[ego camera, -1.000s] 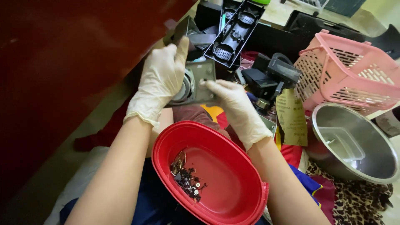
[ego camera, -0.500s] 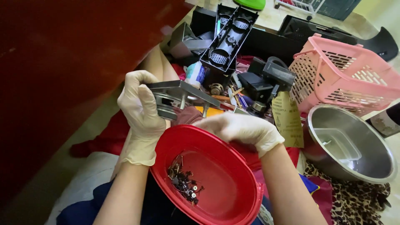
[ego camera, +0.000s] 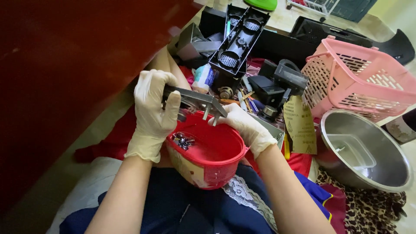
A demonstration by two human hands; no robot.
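Both hands wear pale rubber gloves. My left hand (ego camera: 154,112) grips a grey metal part (ego camera: 195,99) and holds it flat over a red plastic bowl (ego camera: 221,167) that rests on my lap. My right hand (ego camera: 245,128) is closed on the far rim of that bowl, just under the metal part's right end. Small dark screws and bits (ego camera: 183,140) lie in a heap at the left side of the bowl.
A steel bowl (ego camera: 368,173) sits at the right, a pink plastic basket (ego camera: 359,82) behind it. Black plastic housings (ego camera: 240,37), a black device (ego camera: 277,84), a brown paper tag (ego camera: 299,125) and loose tools crowd the floor ahead. A dark red cabinet (ego camera: 73,65) stands at the left.
The left hand lifted the grey metal part from the pile and brought it over the red bowl. The right hand moved onto the bowl's rim. The bowl has tipped and the bits slid left.
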